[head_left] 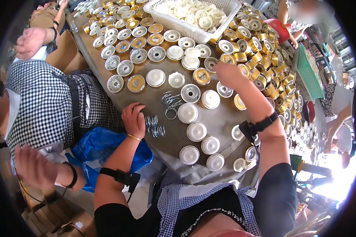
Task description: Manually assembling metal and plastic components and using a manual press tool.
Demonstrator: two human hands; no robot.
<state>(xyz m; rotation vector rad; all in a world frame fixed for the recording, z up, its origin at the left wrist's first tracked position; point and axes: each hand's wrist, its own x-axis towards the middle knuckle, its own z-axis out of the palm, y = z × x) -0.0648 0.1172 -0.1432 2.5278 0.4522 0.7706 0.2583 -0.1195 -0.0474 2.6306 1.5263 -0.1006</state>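
Note:
My left hand (134,121) rests at the table's near left edge, fingers apart and holding nothing I can see. Right beside it lie loose coil springs (155,126); another tangle of springs (171,103) is a little farther off. My right hand (230,76) reaches out over the round metal parts, its fingertips at a silver-faced metal cup (211,64). Its fingers are mostly hidden, so a grip cannot be made out. Between my arms sit several metal cups topped with white plastic caps (187,113). A flat white plastic disc (176,79) lies farther back.
A white basket (158,15) of white plastic pieces stands at the back. Gold metal cups (265,59) are heaped to the right, near a green crate (306,73). A blue bag (93,148) hangs at left, beside a person in a checked garment (43,93). Others work at right.

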